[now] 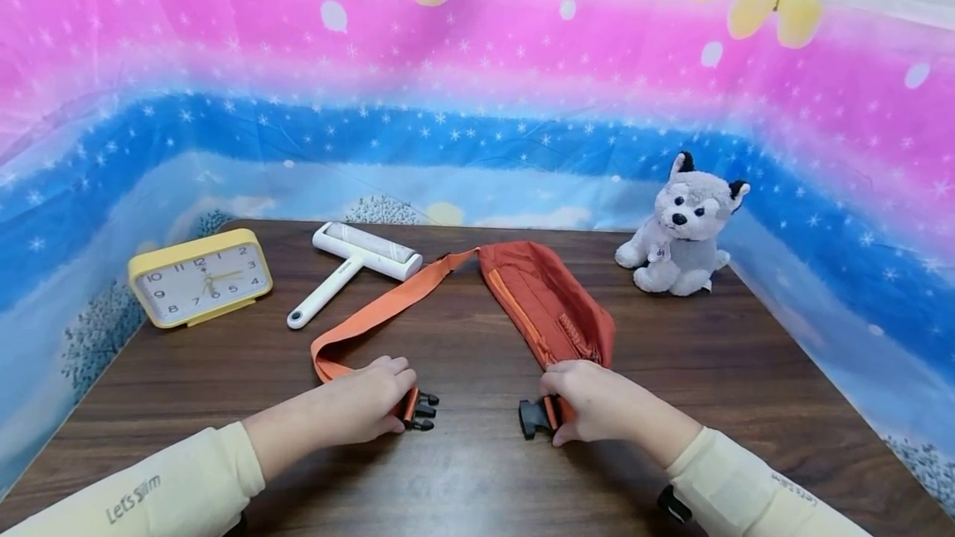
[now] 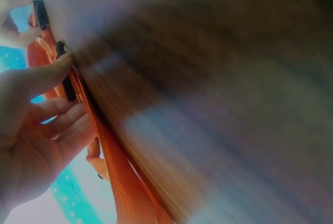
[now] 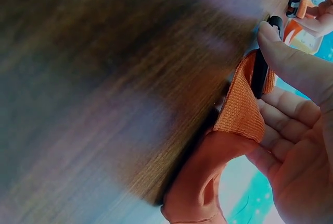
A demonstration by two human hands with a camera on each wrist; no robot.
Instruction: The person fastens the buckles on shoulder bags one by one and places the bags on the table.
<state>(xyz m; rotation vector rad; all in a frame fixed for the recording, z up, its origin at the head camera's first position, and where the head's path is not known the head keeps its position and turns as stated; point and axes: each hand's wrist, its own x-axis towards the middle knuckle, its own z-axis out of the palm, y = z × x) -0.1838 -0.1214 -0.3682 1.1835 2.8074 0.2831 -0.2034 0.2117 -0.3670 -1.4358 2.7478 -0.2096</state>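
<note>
Between the left and right edges of the table (image 1: 477, 479), I see the left hand (image 1: 361, 400) pinching the pronged buckle half (image 1: 424, 412) and the right hand (image 1: 608, 403) pinching the socket half (image 1: 532, 419), the two apart, while the red waist bag (image 1: 550, 301) runs from beside the right hand toward the far edge.
</note>
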